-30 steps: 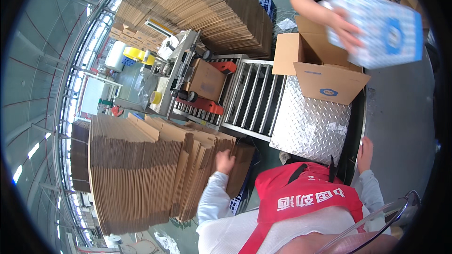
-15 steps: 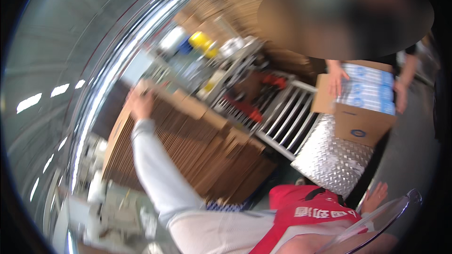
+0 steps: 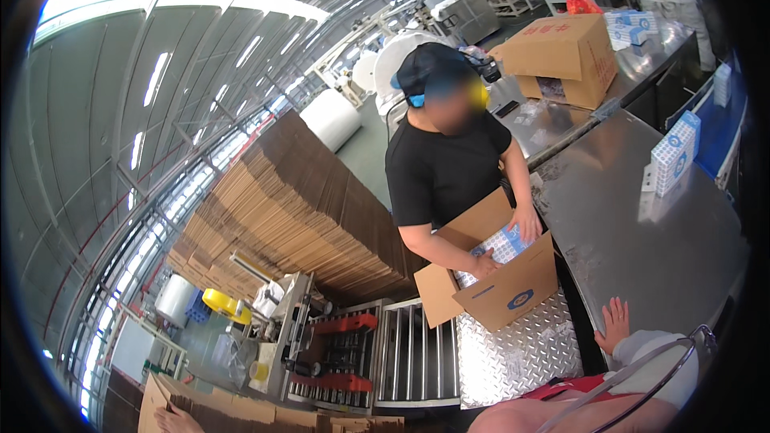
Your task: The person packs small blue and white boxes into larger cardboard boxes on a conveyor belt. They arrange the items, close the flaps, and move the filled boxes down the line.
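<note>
At the lower left, my left hand (image 3: 176, 419) rests against the flattened cardboard cartons (image 3: 233, 409), fingers stretched out; the lower frame edge cuts it off. My right hand (image 3: 615, 323) is open, fingers spread, at the near edge of the metal table (image 3: 634, 224). Between my hands and the far side, an open cardboard box (image 3: 513, 293) stands tilted in view on the diamond-plate metal surface (image 3: 521, 353). A co-worker's two hands (image 3: 527, 223) reach into it, touching blue-and-white packs (image 3: 505, 245).
A roller conveyor (image 3: 405, 353) with red side guides (image 3: 345, 323) adjoins the diamond plate. Behind it rises a tall stack of flattened cartons (image 3: 297, 216). Blue-and-white packs (image 3: 674, 154) stand on the table at right. A large carton (image 3: 561, 56) sits farther back.
My view has swung right and up, bringing in the table and the whole co-worker. My left hand stays at the carton stack. The co-worker's hands have moved from the box's sides into it.
</note>
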Tool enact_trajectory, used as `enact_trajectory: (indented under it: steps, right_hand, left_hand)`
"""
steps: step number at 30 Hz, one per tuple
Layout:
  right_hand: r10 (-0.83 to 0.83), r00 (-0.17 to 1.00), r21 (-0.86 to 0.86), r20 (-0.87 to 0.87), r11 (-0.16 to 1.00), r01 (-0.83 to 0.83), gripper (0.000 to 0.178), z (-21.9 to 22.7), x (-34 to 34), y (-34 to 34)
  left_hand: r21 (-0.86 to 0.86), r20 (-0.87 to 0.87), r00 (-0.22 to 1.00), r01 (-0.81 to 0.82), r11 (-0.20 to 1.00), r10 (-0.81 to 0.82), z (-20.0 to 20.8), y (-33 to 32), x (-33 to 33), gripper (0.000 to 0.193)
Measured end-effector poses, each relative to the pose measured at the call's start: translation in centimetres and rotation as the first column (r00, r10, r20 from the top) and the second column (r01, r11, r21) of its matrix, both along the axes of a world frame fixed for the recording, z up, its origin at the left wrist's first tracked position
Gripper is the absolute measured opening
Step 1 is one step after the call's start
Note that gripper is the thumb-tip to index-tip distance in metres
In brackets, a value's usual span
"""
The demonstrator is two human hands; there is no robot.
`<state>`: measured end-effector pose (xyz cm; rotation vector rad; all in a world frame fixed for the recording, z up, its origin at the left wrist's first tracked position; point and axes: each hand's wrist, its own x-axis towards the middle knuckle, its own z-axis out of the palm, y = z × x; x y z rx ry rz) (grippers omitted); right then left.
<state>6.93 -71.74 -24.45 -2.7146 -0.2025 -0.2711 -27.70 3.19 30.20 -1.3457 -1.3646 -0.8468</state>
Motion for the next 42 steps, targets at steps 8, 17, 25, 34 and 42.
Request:
enact_trajectory:
  steps: [8, 17, 25, 34, 42]
  right_hand:
    - [-0.110, 0.990, 0.153, 0.088, 0.984, 0.095, 0.076, -1.3, 0.6, 2.6]
    - [-0.149, 0.988, 0.071, 0.051, 0.987, 0.145, 0.075, -0.7, 0.2, 2.6]
    - [-0.119, 0.990, 0.021, 0.080, 0.993, 0.118, 0.076, -0.9, 0.6, 2.6]
    - [-0.137, 0.990, 0.032, -0.005, 0.990, 0.138, 0.077, 0.2, 0.4, 2.5]
    - [-0.121, 0.993, 0.103, -0.010, 0.987, 0.121, 0.075, 1.2, 0.4, 2.0]
  left_hand:
    - [0.091, -0.152, 0.988, 0.026, 0.995, -0.012, 1.8, -0.5, -3.4, 0.050]
    - [0.167, -0.101, 0.983, 0.169, 0.971, -0.154, 0.1, -0.4, -1.2, 0.052]
    - [0.099, -0.033, 0.977, 0.215, 0.972, -0.213, 0.8, -4.8, 1.7, 0.050]
    - [0.139, -0.062, 0.975, 0.222, 0.965, -0.215, 1.8, -1.2, 0.5, 0.048]
    - [0.183, -0.022, 0.992, 0.128, 0.975, -0.126, 2.7, -3.2, 2.0, 0.048]
